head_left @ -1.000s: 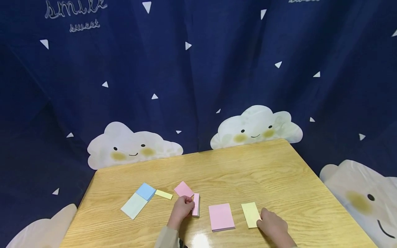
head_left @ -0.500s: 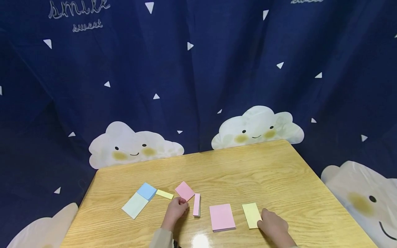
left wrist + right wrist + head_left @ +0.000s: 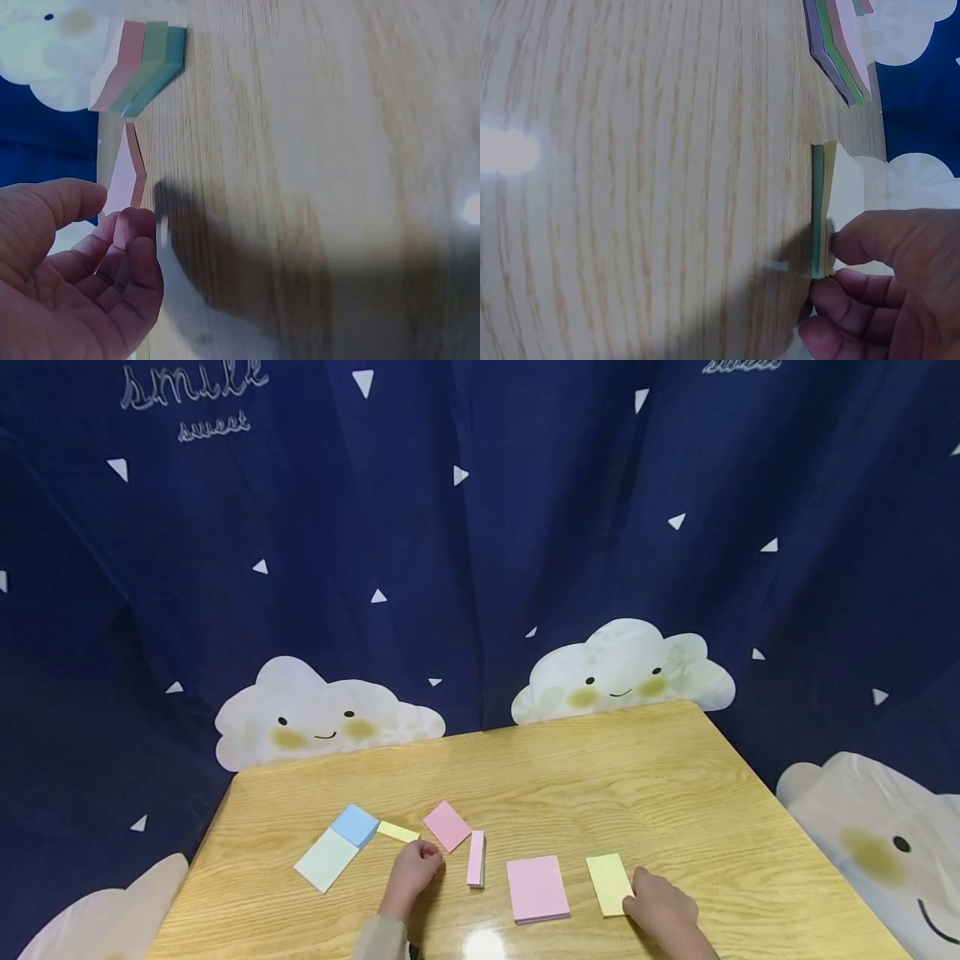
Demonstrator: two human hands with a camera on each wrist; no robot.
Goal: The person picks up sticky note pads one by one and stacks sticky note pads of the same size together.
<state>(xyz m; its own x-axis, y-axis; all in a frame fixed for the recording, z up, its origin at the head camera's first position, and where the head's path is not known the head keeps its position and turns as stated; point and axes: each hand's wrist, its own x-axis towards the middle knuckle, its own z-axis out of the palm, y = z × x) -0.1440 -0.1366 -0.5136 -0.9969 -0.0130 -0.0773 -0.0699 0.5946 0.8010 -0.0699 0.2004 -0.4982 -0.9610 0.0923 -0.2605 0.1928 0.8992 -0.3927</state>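
Observation:
In the head view my left hand (image 3: 415, 868) hovers over the table, its fingers loosely curled around nothing. Nearest to it are a small yellow sticky-note strip (image 3: 398, 832) and a pink square sticky-note pad (image 3: 447, 826). Just right of these lies a narrow pink-topped stack of strips (image 3: 476, 859), with layered green-toned sides in the left wrist view. My right hand (image 3: 662, 906) holds the near right corner of a pale yellow sticky-note pad (image 3: 609, 883). Its thumb lies on the pad and its fingers bend against the edge; a green layer (image 3: 817, 214) shows underneath.
A larger pink sticky-note pad (image 3: 537, 888) lies between the strip stack and the yellow pad. At the left, a blue pad (image 3: 355, 824) meets a pale green pad (image 3: 327, 859). The wooden table (image 3: 585, 777) ends at a dark blue curtain (image 3: 480, 527) with clouds.
My left hand has let go of the pink-topped strip stack and moved left, off it. The right hand has stayed at the yellow pad.

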